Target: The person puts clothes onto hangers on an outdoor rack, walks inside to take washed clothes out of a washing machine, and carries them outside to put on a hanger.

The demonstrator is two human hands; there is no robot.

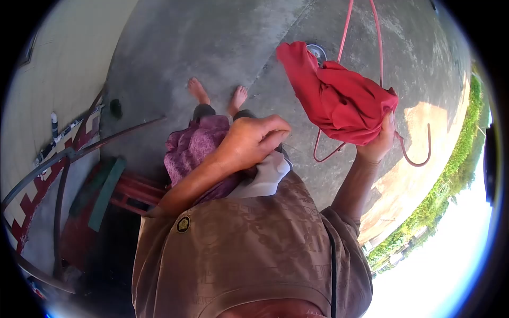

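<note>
A red cloth (pixel 344 106) hangs bunched in the upper right of the frame, its narrow end reaching toward the top centre. The right hand (pixel 377 142) grips it at its lower right edge, pinching the fabric with the thumb laid over the front; the fingers behind are mostly hidden.

At the centre of the frame, the left hand (pixel 257 138) is curled, thumb and fingers drawn together. A white cloth (pixel 268 177) lies directly beneath it (whether any of it is caught in the palm, I cannot tell). A purple cloth (pixel 193 146) bunches beside the left forearm, left of centre.

Pink rods (pixel 345 32) come down from the top edge and show again below the red cloth, one ending in a hook at right. A round metallic piece (pixel 316 51) peeks out by the cloth's upper edge.

Two bare feet (pixel 199 91) stand on the grey floor (pixel 175 42) at upper centre. Dark bars (pixel 69 153) and a green plank (pixel 106 196) occupy the lower left; a hedge (pixel 450 180) curves along the right.
</note>
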